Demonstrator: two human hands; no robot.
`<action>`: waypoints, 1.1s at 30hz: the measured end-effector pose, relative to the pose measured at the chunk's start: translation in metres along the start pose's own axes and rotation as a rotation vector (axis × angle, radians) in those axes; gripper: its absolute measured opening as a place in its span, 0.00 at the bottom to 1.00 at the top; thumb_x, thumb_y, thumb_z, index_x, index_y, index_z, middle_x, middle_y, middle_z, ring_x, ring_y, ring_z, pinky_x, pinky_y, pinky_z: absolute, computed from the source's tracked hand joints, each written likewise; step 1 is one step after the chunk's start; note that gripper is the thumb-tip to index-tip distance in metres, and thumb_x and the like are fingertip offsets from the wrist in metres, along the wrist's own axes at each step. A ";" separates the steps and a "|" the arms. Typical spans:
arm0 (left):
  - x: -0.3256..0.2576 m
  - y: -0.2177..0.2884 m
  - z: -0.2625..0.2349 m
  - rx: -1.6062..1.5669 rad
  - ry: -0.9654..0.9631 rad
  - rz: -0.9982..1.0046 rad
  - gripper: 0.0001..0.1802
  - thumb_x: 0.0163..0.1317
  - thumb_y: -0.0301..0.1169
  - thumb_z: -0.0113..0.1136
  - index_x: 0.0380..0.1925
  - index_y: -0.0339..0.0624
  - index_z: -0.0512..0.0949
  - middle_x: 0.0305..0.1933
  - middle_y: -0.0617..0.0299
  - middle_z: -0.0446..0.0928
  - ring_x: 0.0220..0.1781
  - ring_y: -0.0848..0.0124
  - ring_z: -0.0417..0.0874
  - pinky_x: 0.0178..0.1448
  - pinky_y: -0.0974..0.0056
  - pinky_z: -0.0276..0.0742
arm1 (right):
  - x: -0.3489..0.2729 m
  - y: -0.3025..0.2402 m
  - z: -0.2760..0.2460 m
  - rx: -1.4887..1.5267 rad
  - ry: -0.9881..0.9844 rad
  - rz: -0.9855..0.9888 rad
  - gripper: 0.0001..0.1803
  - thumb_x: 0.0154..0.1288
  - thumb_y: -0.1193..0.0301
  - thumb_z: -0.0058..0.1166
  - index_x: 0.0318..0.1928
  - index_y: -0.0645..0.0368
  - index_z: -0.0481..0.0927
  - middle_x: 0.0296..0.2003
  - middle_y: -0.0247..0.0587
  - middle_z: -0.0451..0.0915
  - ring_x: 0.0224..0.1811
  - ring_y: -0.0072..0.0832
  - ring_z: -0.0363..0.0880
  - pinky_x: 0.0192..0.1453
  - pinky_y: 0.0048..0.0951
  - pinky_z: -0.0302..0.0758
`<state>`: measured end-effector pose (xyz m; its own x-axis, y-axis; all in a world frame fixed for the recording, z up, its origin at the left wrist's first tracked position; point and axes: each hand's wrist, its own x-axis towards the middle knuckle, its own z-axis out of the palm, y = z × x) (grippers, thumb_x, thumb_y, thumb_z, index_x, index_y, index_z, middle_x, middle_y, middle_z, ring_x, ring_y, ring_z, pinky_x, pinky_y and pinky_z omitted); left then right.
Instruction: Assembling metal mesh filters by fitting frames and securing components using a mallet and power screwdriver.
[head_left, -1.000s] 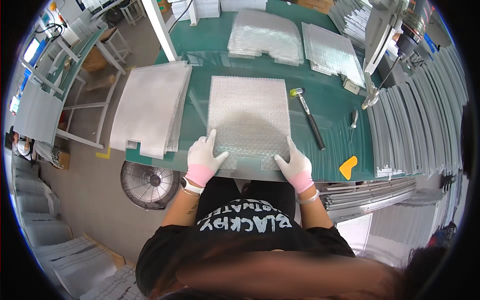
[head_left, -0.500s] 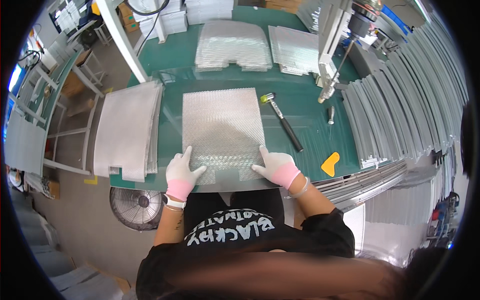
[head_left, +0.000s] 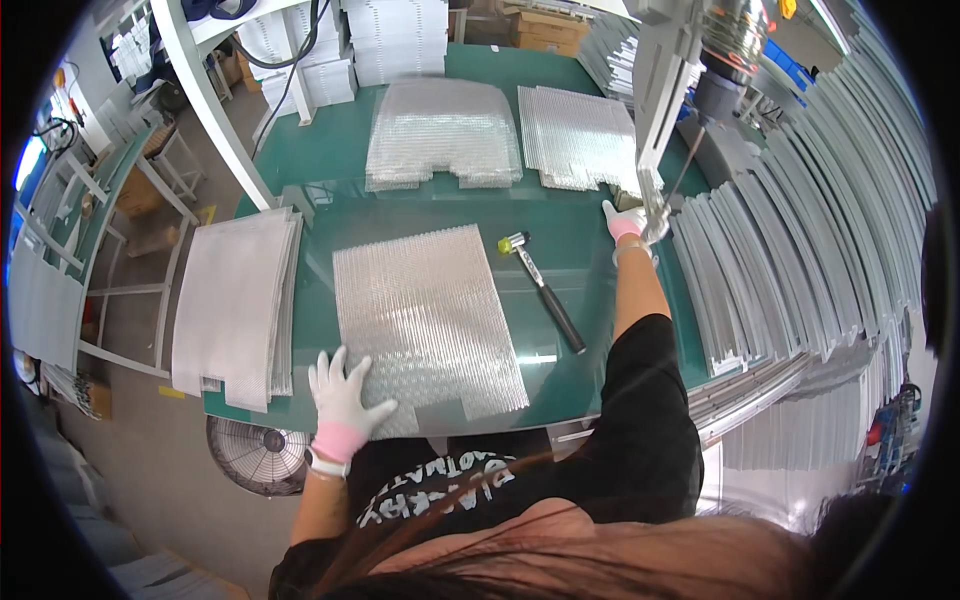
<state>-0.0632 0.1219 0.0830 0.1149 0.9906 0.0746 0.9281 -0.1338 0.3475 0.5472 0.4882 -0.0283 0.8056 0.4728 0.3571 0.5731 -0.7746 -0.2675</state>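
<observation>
A silvery mesh sheet (head_left: 425, 310) with a notched near edge lies on the green table in front of me, turned slightly askew. My left hand (head_left: 345, 400), in a white glove with a pink cuff, rests with fingers spread at its near left corner. Far to the right, my right hand (head_left: 625, 220) reaches to the foot of an upright metal stand (head_left: 660, 110), close to the notched edge of a mesh stack. The stand partly covers its fingers, so any grip there is hidden. A mallet (head_left: 545, 295) with a yellow-green and black head lies right of the sheet.
Sheets are stacked at left (head_left: 235, 300), back middle (head_left: 440, 130) and back right (head_left: 575, 135). Many grey panels (head_left: 800, 230) stand packed along the right. A hanging power driver (head_left: 725, 80) points down beside the stand. White boxes (head_left: 395, 40) stand behind, a floor fan (head_left: 255, 450) below left.
My right hand has left the sheet and stretched far forward to the right. The sheet has turned askew, and my left hand has spread. My arm now covers the small tools at right.
</observation>
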 end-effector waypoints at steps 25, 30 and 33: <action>-0.054 0.018 -0.011 0.130 -0.031 -0.018 0.39 0.52 0.52 0.66 0.62 0.47 0.71 0.70 0.42 0.59 0.74 0.39 0.53 0.77 0.37 0.40 | -0.195 0.100 -0.253 0.232 -0.584 -1.135 0.37 0.62 0.59 0.59 0.65 0.67 0.63 0.60 0.58 0.72 0.59 0.50 0.73 0.62 0.42 0.71; -0.081 0.042 -0.040 -0.056 0.177 0.156 0.33 0.54 0.45 0.65 0.58 0.41 0.74 0.63 0.42 0.68 0.69 0.43 0.63 0.72 0.41 0.53 | -0.206 0.126 -0.279 0.268 -0.237 -1.025 0.19 0.65 0.72 0.54 0.56 0.65 0.74 0.45 0.52 0.79 0.46 0.48 0.78 0.51 0.45 0.75; -0.128 0.007 0.029 -0.744 -0.336 0.478 0.21 0.63 0.37 0.59 0.53 0.38 0.75 0.53 0.48 0.77 0.52 0.53 0.81 0.58 0.52 0.74 | -0.264 0.131 -0.314 0.724 -0.188 -0.934 0.20 0.64 0.79 0.53 0.57 0.66 0.74 0.37 0.44 0.77 0.36 0.36 0.77 0.43 0.35 0.76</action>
<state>-0.0612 -0.0045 0.0489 0.6285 0.7667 0.1306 0.3054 -0.3978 0.8652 0.3624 0.1298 0.1229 0.0075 0.8276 0.5612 0.8511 0.2894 -0.4380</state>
